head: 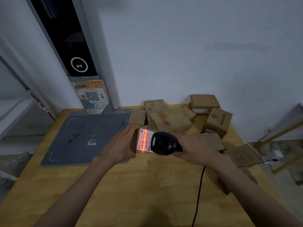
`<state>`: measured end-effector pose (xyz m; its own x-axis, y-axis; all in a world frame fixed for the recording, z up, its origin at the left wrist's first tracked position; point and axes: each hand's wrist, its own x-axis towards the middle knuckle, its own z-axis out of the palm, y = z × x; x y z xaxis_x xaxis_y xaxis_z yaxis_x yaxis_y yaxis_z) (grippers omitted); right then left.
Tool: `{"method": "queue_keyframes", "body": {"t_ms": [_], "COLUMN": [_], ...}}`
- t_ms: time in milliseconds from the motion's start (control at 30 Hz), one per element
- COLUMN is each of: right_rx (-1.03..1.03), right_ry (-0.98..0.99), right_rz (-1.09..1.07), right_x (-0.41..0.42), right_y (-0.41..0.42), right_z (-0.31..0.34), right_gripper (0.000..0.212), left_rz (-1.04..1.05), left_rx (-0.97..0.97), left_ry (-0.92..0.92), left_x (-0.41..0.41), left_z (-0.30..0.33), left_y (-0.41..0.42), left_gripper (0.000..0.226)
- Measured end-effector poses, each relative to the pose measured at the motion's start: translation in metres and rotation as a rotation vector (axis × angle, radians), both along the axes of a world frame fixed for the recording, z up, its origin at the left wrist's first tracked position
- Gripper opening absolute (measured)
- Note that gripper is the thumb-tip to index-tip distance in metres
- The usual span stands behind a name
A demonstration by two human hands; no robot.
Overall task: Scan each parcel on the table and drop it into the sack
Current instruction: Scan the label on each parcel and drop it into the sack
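My left hand (120, 145) grips a small cardboard parcel (134, 141) by its left end, above the wooden table (139, 185). Its white label (144, 141) faces up, and a red scan line glows across the barcode. My right hand (195, 149) holds a black handheld scanner (164, 143) just right of the label, its head pointing at it. A black cable (199, 194) runs from the scanner down toward the table's near edge. Several more cardboard parcels (170, 119) lie piled at the back of the table. No sack is in view.
A grey scan pad (85, 136) with a vertical post and a black camera panel (80, 63) stands at the table's left. More boxes (218, 122) sit at the right, one (242, 155) near the right edge. White wall behind; shelving on the far left.
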<state>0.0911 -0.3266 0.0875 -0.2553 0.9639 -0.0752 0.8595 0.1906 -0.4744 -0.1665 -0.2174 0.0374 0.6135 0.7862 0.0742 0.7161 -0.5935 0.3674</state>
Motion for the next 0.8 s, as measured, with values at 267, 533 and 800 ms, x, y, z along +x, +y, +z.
{"method": "queue_keyframes", "body": {"t_ms": [267, 533, 800], "right_rx": [0.000, -0.009, -0.122], "right_ry": [-0.003, 0.086, 0.207], "right_rz": [0.019, -0.021, -0.313], "right_x": [0.013, 0.030, 0.057], "right_y": [-0.010, -0.033, -0.072], "right_z": [-0.003, -0.008, -0.042], "right_gripper": [0.050, 0.052, 0.038], "left_rz": [0.026, 0.037, -0.028], "left_rx": [-0.009, -0.053, -0.195], "left_ry": [0.023, 0.002, -0.009], "left_x": [0.008, 0.026, 0.056], "left_z": [0.002, -0.001, -0.026], "left_y": [-0.020, -0.045, -0.060], "left_gripper": [0.100, 0.096, 0.098]}}
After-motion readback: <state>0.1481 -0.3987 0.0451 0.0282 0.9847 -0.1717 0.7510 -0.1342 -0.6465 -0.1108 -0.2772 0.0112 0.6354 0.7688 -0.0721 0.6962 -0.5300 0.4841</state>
